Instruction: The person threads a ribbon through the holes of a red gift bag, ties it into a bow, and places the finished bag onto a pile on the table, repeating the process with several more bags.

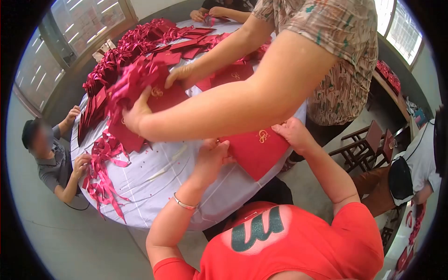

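Observation:
A flat red gift bag [259, 156] with a gold emblem is stretched between my two hands, above the front right of the table. My left hand [212, 157], with a bracelet on the wrist, is closed at the bag's left edge. On the opposite side, the fingers of my right hand [297, 134] grip the upper right corner. Just beyond, a person in a patterned shirt reaches across with both arms and clutches a bundle of red bags with ribbons [151, 84]. Those arms cover part of the table behind my bag.
Heaps of red bags and ribbons [154, 35] lie along the far side of the round table with a pale cloth [158, 196]. Loose pink ribbons [105, 172] hang at the left edge, near a seated person [51, 158]. Folding chairs [364, 144] and another person stand at right.

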A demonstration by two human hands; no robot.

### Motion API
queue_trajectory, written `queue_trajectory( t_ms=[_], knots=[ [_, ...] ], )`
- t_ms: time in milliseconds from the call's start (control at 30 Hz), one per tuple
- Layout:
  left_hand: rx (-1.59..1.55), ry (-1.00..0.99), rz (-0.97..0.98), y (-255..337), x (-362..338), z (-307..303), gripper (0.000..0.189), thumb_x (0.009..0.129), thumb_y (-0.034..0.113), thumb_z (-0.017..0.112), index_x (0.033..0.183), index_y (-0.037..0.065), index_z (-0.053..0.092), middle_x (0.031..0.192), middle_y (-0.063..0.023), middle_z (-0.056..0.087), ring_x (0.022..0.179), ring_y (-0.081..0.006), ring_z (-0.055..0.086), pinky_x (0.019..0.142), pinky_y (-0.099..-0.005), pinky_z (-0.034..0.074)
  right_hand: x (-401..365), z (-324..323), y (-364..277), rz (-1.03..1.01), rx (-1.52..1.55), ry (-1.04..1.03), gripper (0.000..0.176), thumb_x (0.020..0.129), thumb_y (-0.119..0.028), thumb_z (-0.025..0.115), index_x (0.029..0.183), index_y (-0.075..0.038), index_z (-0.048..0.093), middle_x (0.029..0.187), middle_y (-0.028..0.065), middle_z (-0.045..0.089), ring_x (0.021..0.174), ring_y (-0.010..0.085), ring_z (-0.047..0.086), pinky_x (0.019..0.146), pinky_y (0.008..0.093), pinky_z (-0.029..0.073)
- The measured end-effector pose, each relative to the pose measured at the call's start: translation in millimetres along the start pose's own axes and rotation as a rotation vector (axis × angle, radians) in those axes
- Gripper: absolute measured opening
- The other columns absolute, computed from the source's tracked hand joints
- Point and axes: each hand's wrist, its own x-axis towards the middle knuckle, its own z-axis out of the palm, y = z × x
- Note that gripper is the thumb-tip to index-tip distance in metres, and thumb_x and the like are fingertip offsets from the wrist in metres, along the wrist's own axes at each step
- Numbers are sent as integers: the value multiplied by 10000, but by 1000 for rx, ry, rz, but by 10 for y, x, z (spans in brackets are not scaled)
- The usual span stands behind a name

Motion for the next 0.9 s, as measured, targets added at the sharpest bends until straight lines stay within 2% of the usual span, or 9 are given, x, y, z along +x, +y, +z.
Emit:
queue_trajectory(
  t_ms=[100, 167, 200, 333, 567, 667, 800, 833, 900],
  knots=[
    [36, 143, 23, -98, -14, -33, 309, 942, 9, 511, 1241, -31, 444, 1114, -116, 619, 948, -163, 643, 853, -312, 547, -149, 179, 55, 37, 106, 19, 123, 940, -110, 626, 956, -9, 558, 863, 57, 639, 766, 97, 601, 662, 235, 487],
    [334, 146, 436, -344, 60, -127, 436, 915, -22, 560, 1310, -38, 375, 1254, -148, 549, 1139, -196, 565, 962, -319, 482, -231, 314, 97, 51, -94, 158, 106, 945, -91, 607, 965, -11, 541, 830, 15, 579, 742, 87, 539, 663, 229, 450],
    [283, 164, 502, -319, 55, -54, 569, 841, 52, 699, 1300, -58, 383, 1248, -186, 545, 1145, -237, 561, 949, -334, 475, -284, 437, 110, -42, -34, 181, 105, 951, -90, 594, 973, -16, 524, 814, -12, 535, 715, 65, 482, 642, 210, 413],
    [484, 293, 479, -117, 22, -24, 860, 729, 211, 850, 1348, -93, 335, 1210, -211, 580, 1107, -267, 593, 956, -351, 472, -412, 667, -52, -138, 37, 124, 126, 944, -79, 613, 995, -19, 515, 852, -11, 551, 753, 48, 499, 664, 204, 425],
    [649, 373, 376, 120, -51, -96, 934, 700, 249, 865, 1361, -111, 311, 1273, -259, 541, 1158, -313, 566, 999, -372, 441, -385, 814, -250, -321, -148, -24, 147, 929, -52, 634, 1048, 1, 566, 901, -19, 591, 814, 45, 545, 712, 208, 468],
    [734, 479, 755, 67, -26, -224, 1010, 733, 269, 833, 1437, -103, 213, 1442, -299, 336, 1360, -371, 343, 1122, -424, 290, -275, 791, -592, -399, -373, 21, 148, 923, -73, 622, 1030, 29, 618, 850, 33, 652, 767, 66, 571, 685, 233, 483],
    [1204, 492, 1246, 395, -175, -153, 685, 734, 92, 753, 1339, -45, 462, 1391, -275, 452, 1319, -414, 415, 1082, -500, 310, -35, 766, -901, -471, -637, -334, 144, 895, -97, 636, 989, 9, 664, 859, 118, 690, 811, 152, 654, 742, 292, 510],
    [1315, 422, 1252, 434, -191, -135, 548, 742, 51, 721, 1255, -30, 547, 1226, -229, 588, 1172, -400, 542, 1014, -482, 386, 60, 793, -838, -570, -682, -436, 166, 890, -109, 637, 1005, 7, 666, 890, 151, 694, 828, 210, 674, 759, 322, 516],
    [1271, 26, 1115, 308, -79, -221, 452, 762, 24, 682, 1201, -22, 580, 1094, -182, 640, 1018, -363, 606, 916, -463, 455, 302, 879, -658, -552, -652, -533, 179, 892, -115, 634, 1019, 7, 669, 898, 157, 698, 836, 205, 676, 767, 322, 517]
  ],
)
